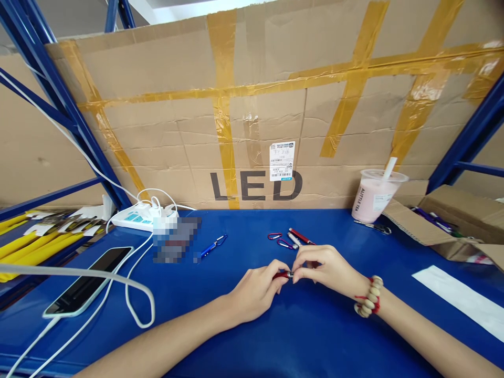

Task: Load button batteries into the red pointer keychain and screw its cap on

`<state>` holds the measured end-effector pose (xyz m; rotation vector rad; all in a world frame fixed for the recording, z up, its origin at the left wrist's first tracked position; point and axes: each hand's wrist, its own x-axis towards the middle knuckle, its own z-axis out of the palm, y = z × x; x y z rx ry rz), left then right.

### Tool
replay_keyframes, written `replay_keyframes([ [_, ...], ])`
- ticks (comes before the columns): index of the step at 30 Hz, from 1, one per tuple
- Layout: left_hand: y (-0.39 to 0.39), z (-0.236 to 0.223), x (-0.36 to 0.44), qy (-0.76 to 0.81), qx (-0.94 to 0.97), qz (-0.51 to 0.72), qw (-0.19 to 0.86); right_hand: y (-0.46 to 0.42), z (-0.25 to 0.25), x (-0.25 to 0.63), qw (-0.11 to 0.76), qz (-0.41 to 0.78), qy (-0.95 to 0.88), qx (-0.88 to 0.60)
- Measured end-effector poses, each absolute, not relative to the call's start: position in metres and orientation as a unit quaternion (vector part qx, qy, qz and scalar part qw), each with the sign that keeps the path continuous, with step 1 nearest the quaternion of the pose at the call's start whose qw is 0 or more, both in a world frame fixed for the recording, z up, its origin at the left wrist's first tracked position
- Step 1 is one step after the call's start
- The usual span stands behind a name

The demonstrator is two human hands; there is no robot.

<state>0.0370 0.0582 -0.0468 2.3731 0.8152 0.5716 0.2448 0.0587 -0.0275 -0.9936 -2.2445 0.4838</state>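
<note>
My left hand (258, 289) and my right hand (325, 268) meet over the blue table (244, 336), both pinched on a small red keychain flashlight (284, 274) held between the fingertips. Its metal tip faces my right fingers. My right wrist wears a bead bracelet (369, 297). Just beyond the hands lie a red flashlight (301, 236), a silver piece (293, 240) and two small carabiner clips (279, 239). A blue flashlight with a clip (212, 247) lies farther left.
A pink drink cup with a straw (374, 197) stands at the back right beside an open cardboard box (444, 220) of parts. A phone (88, 281) on a white cable, a power strip (136, 216) and yellow items (35, 247) are at the left. A taped cardboard wall marked LED (255, 186) closes the back.
</note>
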Motion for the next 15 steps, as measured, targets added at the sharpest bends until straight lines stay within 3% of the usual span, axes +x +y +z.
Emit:
replay_keyframes([
  [15,0.0585,-0.0454,0.0376,0.306,0.886,0.212,0.276,0.0586,-0.0270,0.2438,0.309,0.181,-0.851,-0.385],
])
